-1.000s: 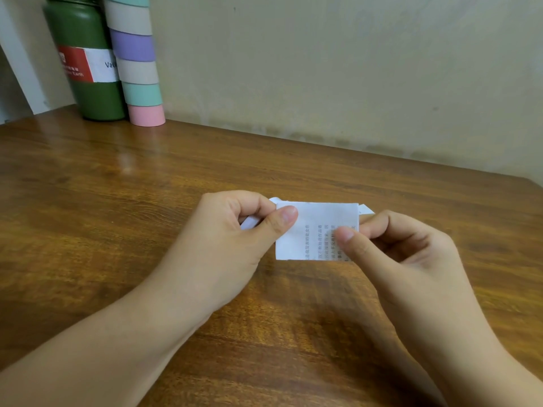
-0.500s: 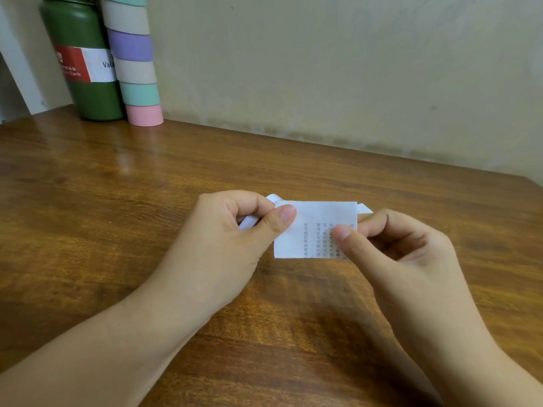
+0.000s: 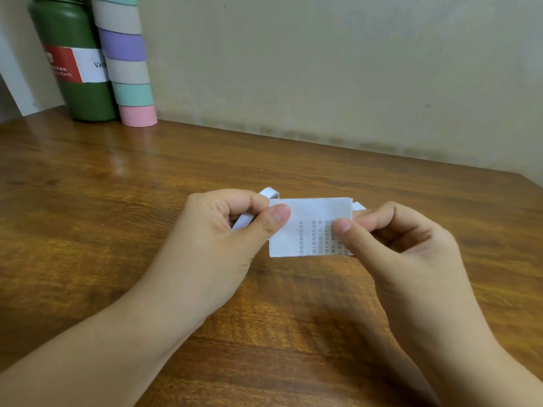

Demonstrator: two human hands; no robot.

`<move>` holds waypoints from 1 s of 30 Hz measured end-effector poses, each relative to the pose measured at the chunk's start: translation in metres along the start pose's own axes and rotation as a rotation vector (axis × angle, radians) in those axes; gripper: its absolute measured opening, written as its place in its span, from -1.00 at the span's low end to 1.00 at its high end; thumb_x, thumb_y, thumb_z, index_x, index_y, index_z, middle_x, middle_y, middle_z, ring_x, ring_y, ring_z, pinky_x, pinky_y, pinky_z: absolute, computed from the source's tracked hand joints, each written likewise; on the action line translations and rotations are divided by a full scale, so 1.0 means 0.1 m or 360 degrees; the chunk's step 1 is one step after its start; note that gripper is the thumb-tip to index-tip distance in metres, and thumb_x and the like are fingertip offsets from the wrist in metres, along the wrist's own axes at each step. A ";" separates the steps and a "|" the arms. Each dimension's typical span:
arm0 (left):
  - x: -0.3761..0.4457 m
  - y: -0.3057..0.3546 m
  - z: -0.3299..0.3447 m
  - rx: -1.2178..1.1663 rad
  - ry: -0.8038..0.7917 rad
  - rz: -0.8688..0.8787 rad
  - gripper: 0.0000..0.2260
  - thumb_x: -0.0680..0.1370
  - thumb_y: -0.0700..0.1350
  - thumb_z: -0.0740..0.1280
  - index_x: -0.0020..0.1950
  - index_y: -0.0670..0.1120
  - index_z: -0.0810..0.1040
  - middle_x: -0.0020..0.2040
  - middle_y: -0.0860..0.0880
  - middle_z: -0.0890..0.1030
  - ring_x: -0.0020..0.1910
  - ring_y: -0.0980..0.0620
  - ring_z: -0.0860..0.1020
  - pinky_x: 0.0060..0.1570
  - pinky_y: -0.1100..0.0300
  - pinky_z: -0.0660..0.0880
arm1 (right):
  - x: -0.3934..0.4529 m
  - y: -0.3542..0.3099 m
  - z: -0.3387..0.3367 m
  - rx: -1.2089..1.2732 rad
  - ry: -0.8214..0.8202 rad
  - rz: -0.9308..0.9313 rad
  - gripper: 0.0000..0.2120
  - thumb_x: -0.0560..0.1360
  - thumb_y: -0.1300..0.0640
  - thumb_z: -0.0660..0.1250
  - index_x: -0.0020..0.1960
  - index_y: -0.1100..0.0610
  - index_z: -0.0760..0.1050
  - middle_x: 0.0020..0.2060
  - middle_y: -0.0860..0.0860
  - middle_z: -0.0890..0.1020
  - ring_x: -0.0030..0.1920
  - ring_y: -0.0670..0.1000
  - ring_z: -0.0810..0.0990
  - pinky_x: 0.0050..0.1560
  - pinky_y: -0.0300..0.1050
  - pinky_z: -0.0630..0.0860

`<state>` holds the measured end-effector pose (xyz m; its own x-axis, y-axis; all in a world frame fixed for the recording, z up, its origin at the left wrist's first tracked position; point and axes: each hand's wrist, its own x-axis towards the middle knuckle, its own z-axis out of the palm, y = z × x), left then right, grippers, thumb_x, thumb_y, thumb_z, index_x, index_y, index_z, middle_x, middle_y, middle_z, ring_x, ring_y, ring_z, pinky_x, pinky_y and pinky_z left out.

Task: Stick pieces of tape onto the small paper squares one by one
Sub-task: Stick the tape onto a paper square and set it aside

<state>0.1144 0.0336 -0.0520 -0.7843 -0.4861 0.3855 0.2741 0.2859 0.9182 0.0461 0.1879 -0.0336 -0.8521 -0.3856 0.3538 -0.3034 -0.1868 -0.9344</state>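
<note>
Now both hands hold one paper square (image 3: 308,227) just above the wooden surface (image 3: 147,201), a little right of the middle of the view. The left hand (image 3: 217,245) pinches the paper's nine-o'clock edge between thumb and curled forefinger, and a white strip, which I take for tape (image 3: 269,191), loops out behind its knuckles at about twelve o'clock. The right hand (image 3: 405,254) pinches the three-o'clock side, thumb pressed over the printed lines, with another white tab showing just past the paper's top right corner.

To do this step well, I judge the paper should be kept taut and flat between the two grips while the strip is laid along the top edge, then rubbed down from one end to the other so no bubble or crease is trapped. Whether the strip is already stuck to the back I cannot tell; that side is hidden.

Against the earlier frames little differs: both pinches stay where they were and the paper sits at the same spot. The right thumb seems to have crept slightly toward nine o'clock across the print.

At ten o'clock, well apart, a green bottle (image 3: 73,63) stands beside stacked tape rolls (image 3: 126,63).
</note>
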 end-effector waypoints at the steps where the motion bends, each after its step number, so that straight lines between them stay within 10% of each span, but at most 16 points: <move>1: 0.00 0.00 0.00 0.0000 -0.0005 0.0003 -0.76 0.34 0.11 0.42 -0.24 -0.06 0.63 -0.37 -0.04 0.47 -0.34 0.04 0.38 -0.25 0.14 0.28 | 0.00 0.00 0.00 0.0005 -0.0003 0.0000 -0.79 0.29 0.22 0.46 -0.45 0.11 0.47 -0.51 -0.13 0.56 -0.45 -0.23 0.48 -0.33 -0.48 0.36; 19: -0.01 0.02 0.00 0.0007 -0.0048 0.0036 -0.73 0.36 0.11 0.42 -0.23 -0.10 0.61 -0.30 -0.35 0.48 -0.33 -0.03 0.39 -0.25 0.11 0.30 | 0.02 0.05 -0.05 0.0127 -0.0060 0.0184 -0.75 0.21 0.11 0.42 -0.11 0.09 0.56 -0.40 -0.04 0.62 -0.33 -0.13 0.59 -0.24 -0.34 0.51; 26: -0.02 0.05 0.00 0.0067 -0.0074 -0.0032 -0.73 0.40 0.08 0.39 -0.32 -0.11 0.57 -0.50 0.03 0.29 -0.48 0.11 0.20 -0.51 0.31 0.12 | 0.01 0.05 -0.04 -0.0194 -0.0155 0.0116 -0.81 0.35 -0.05 0.43 -0.36 0.03 0.58 -0.45 -0.05 0.52 -0.34 -0.13 0.47 -0.24 -0.29 0.39; 30: -0.03 0.08 -0.01 0.0405 -0.0048 0.0028 -0.76 0.46 0.10 0.36 -0.30 -0.03 0.62 -0.43 0.18 0.52 -0.47 0.25 0.41 -0.47 0.45 0.25 | 0.01 0.01 -0.06 -0.0278 -0.0125 0.0115 -0.81 0.32 -0.05 0.35 -0.39 0.03 0.57 -0.49 -0.08 0.53 -0.41 -0.17 0.45 -0.37 -0.42 0.34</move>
<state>0.1198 0.0370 -0.0454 -0.7979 -0.4556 0.3947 0.1419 0.4945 0.8575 0.0422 0.1924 -0.0340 -0.8405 -0.4632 0.2812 -0.3178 0.0010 -0.9482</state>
